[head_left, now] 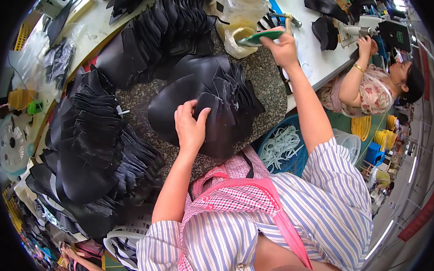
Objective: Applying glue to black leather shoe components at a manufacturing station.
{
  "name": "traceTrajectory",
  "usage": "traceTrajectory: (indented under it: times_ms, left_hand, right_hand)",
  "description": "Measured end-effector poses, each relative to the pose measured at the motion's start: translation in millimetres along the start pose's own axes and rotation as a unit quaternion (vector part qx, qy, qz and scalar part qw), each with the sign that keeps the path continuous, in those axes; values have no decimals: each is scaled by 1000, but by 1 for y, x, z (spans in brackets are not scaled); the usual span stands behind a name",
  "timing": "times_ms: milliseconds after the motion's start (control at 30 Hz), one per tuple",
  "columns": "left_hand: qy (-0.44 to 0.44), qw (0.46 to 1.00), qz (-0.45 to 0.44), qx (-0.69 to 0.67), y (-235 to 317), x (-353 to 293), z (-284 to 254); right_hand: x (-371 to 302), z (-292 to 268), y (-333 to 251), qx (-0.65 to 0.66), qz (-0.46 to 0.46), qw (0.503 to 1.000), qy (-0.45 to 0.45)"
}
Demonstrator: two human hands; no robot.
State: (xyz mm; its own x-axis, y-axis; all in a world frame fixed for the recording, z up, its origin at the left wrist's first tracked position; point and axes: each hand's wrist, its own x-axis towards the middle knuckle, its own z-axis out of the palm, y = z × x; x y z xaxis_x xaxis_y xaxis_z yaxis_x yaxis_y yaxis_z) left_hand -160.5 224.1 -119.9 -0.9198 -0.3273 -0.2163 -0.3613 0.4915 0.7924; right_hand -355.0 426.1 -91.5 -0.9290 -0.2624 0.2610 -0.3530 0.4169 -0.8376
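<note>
My left hand (190, 128) rests on a fanned pile of black leather-like pieces (222, 123), thumb and fingers apart, fingertips touching the top pieces. Farther off to the right, my right hand (282, 50) is closed on a flat green tool (261, 38) whose exact kind I cannot make out. The tool is held over the mouth of a cloudy plastic container (237, 15) with something yellowish in it. Under the pile lies a speckled stone slab (269, 92).
More black pieces stand in a fanned row (168, 24) at the back and in heaps (91, 130) at the left. Beside my right side, a blue basket (263, 149) holds pale strips (280, 145). A co-worker (369, 89) sits at a machine on the right. A fan (12, 141) is at far left.
</note>
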Motion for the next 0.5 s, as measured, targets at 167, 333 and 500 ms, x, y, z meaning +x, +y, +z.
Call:
traceTrajectory:
  times_ms: [167, 333, 500]
  left_hand:
    - [64, 935, -74, -341, 8, 15, -5]
    - [4, 902, -92, -422, 5, 40, 7]
    - [-108, 835, -167, -512, 16, 36, 5]
  right_hand:
    - [3, -34, 5, -53, -129, 977, -161]
    - [-6, -65, 23, -27, 144, 989, -23]
    - [-17, -27, -71, 242, 119, 957, -109]
